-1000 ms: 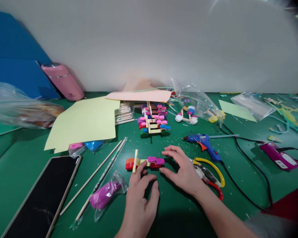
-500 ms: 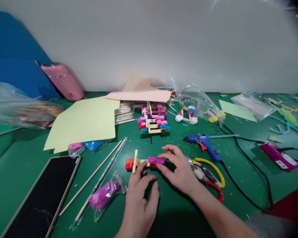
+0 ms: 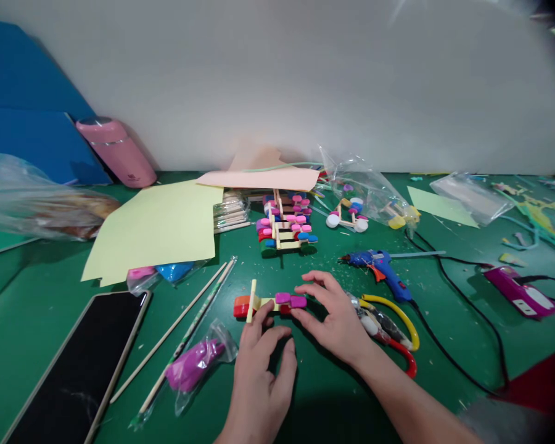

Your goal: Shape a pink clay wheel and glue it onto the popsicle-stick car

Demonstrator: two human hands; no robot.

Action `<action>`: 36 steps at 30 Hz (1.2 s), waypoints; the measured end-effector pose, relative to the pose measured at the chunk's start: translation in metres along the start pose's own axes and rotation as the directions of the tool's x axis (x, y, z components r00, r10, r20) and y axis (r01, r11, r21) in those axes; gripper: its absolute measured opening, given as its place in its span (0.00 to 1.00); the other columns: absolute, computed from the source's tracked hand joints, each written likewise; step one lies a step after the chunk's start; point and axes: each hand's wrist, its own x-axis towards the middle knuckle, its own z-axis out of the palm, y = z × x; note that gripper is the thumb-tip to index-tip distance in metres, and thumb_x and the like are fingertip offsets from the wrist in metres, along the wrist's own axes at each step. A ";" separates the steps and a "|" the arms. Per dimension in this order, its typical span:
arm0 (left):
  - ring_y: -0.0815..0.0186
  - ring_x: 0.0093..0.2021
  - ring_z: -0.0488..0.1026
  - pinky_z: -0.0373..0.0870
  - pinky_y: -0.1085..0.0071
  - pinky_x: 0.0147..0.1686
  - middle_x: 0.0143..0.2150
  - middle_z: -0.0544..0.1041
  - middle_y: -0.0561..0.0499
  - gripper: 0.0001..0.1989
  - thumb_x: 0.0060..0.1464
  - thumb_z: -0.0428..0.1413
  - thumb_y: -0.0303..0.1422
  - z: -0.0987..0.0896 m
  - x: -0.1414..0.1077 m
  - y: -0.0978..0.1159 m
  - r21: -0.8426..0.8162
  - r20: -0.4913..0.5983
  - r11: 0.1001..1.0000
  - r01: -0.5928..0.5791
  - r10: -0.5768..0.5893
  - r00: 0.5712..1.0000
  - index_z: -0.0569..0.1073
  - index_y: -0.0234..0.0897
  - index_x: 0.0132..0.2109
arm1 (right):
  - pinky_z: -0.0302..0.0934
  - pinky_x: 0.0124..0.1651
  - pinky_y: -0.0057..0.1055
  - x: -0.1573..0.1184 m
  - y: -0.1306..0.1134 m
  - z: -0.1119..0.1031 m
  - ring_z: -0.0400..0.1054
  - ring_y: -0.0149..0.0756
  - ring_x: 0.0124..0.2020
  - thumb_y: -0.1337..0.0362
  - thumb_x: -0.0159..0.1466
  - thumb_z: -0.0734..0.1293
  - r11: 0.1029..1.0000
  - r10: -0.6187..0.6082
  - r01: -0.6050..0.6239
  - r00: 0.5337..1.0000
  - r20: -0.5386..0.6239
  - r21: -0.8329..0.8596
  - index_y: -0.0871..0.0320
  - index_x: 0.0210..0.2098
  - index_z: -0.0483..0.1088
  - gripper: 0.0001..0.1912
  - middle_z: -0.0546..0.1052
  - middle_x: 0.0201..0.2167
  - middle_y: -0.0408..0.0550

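A small clay-and-craft-stick model (image 3: 264, 303) lies in front of me. It has a red and orange piece (image 3: 241, 307) at its left end, a pale upright stick (image 3: 252, 293), and purple pieces (image 3: 290, 300) over red at the right. My left hand (image 3: 264, 370) has fingertips on the middle of the model, holding it against the table; its thumb stands apart. Around the model's right end, my right hand (image 3: 330, 317) has its thumb and fingers spread. The thumb tip is close to the purple piece; contact is unclear.
Behind stand finished colourful models (image 3: 287, 228) and a smaller one (image 3: 349, 216). Pliers (image 3: 388, 327) and a corded glue gun (image 3: 383, 265) lie right, near a purple power strip (image 3: 520, 290). Left are a phone (image 3: 74, 370), wooden sticks (image 3: 171, 330), bagged purple clay (image 3: 194, 365) and yellow paper (image 3: 157, 234).
Hardly anything differs. My right hand has shifted very slightly at the model's right end; my left hand and the model stay in place.
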 end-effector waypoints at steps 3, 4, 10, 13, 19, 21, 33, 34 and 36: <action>0.56 0.48 0.69 0.70 0.58 0.44 0.51 0.68 0.39 0.08 0.50 0.50 0.29 -0.001 0.000 0.000 0.001 0.006 1.000 -0.003 0.003 1.000 0.73 0.38 0.34 | 0.57 0.51 0.35 -0.001 0.001 -0.001 0.60 0.40 0.49 0.64 0.55 0.67 0.999 -0.012 0.012 1.000 -0.010 0.040 0.56 0.45 0.67 0.17 0.64 0.47 0.51; 0.56 0.49 0.69 0.70 0.58 0.44 0.51 0.68 0.39 0.08 0.50 0.50 0.29 -0.001 0.000 0.000 0.003 0.010 1.000 -0.004 0.004 1.000 0.73 0.38 0.34 | 0.57 0.51 0.35 -0.002 0.002 -0.002 0.60 0.39 0.49 0.64 0.56 0.66 0.998 -0.009 0.010 1.000 -0.021 0.062 0.56 0.45 0.67 0.16 0.64 0.46 0.51; 0.56 0.50 0.68 0.69 0.58 0.45 0.52 0.66 0.39 0.08 0.50 0.50 0.29 0.000 -0.001 -0.002 0.022 0.033 1.000 -0.007 0.006 0.999 0.73 0.38 0.35 | 0.58 0.50 0.33 -0.002 0.003 -0.002 0.62 0.36 0.48 0.66 0.61 0.61 0.989 0.046 -0.037 0.997 -0.060 0.145 0.56 0.40 0.69 0.08 0.65 0.43 0.50; 0.56 0.49 0.68 0.69 0.58 0.44 0.51 0.67 0.39 0.07 0.50 0.50 0.29 0.000 -0.001 -0.002 0.023 0.019 1.000 -0.014 0.014 1.000 0.73 0.38 0.35 | 0.58 0.50 0.33 0.000 0.002 0.000 0.62 0.36 0.48 0.68 0.59 0.62 0.989 0.062 -0.056 0.997 -0.039 0.137 0.56 0.40 0.69 0.09 0.65 0.44 0.50; 0.55 0.48 0.69 0.70 0.56 0.43 0.49 0.69 0.38 0.08 0.50 0.50 0.29 0.000 0.000 0.001 0.022 -0.012 0.999 -0.025 0.026 1.000 0.73 0.37 0.34 | 0.57 0.50 0.34 0.003 -0.001 0.000 0.62 0.37 0.48 0.69 0.58 0.62 0.987 0.084 -0.078 0.996 -0.036 0.141 0.56 0.40 0.68 0.11 0.65 0.44 0.50; 0.55 0.48 0.69 0.70 0.56 0.43 0.49 0.69 0.37 0.08 0.50 0.50 0.29 -0.001 0.001 0.001 0.023 -0.013 0.999 -0.027 0.027 1.000 0.73 0.37 0.34 | 0.57 0.51 0.34 0.004 -0.002 0.000 0.61 0.37 0.48 0.68 0.58 0.62 0.987 0.087 -0.080 0.995 -0.039 0.141 0.56 0.41 0.68 0.10 0.65 0.44 0.50; 0.54 0.47 0.69 0.70 0.56 0.43 0.49 0.68 0.37 0.07 0.50 0.50 0.28 0.000 0.000 0.000 0.021 -0.007 0.999 -0.027 0.027 1.000 0.73 0.37 0.34 | 0.57 0.52 0.36 0.011 -0.005 0.003 0.61 0.38 0.49 0.68 0.57 0.63 0.982 0.126 -0.121 0.992 -0.027 0.145 0.55 0.40 0.69 0.11 0.66 0.44 0.50; 0.54 0.47 0.69 0.70 0.56 0.43 0.49 0.69 0.37 0.07 0.49 0.50 0.28 0.000 -0.001 0.000 0.019 -0.010 0.999 -0.027 0.027 1.000 0.73 0.36 0.34 | 0.57 0.52 0.36 0.012 -0.006 0.004 0.61 0.38 0.49 0.69 0.57 0.63 0.979 0.135 -0.130 0.991 -0.022 0.155 0.55 0.40 0.69 0.11 0.66 0.44 0.50; 0.54 0.47 0.70 0.70 0.56 0.42 0.49 0.69 0.37 0.07 0.49 0.50 0.28 0.000 -0.001 0.000 0.017 -0.017 0.999 -0.028 0.029 0.999 0.74 0.36 0.34 | 0.56 0.52 0.36 0.014 -0.006 0.005 0.61 0.38 0.49 0.69 0.56 0.63 0.975 0.151 -0.147 0.988 -0.016 0.167 0.55 0.39 0.69 0.11 0.66 0.44 0.50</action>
